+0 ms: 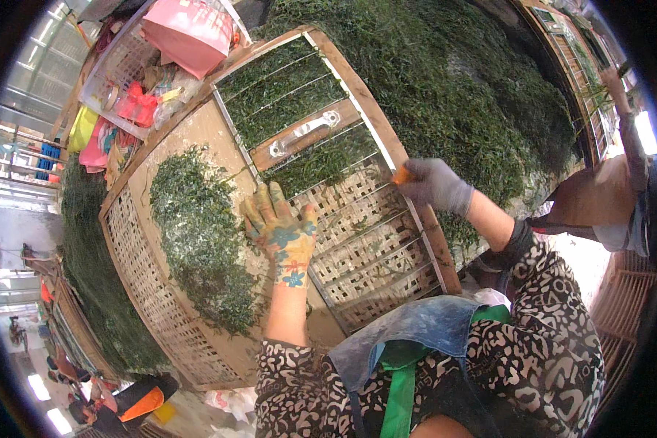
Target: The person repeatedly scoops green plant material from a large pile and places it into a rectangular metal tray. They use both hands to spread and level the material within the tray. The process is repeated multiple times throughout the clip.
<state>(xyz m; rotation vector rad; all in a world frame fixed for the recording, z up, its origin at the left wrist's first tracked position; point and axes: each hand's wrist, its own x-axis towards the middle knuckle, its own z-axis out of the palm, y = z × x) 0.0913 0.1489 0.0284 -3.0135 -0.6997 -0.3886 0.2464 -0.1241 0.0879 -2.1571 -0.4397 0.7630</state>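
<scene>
My left hand (281,230), in a floral-patterned glove, lies with its fingers spread at the edge of a metal-barred frame (321,288). Beneath the bars is a woven lattice. Dark green seaweed-like strands (277,91) fill the frame's far sections, while the near ones show mostly bare lattice. A wooden crossbar with a metal handle (304,135) spans the frame. My right hand (438,186), in a grey glove, is closed around a small orange piece (404,175) at the frame's right rail; the rest of that piece is hidden. Left of my left hand sits a chopped green heap (201,233).
A large mass of green strands (445,80) spreads beyond the board. At the far left stands a white plastic basket (113,77) with a pink bag (190,36). Another person's arm (624,109) reaches toward a second frame (580,73) at the right.
</scene>
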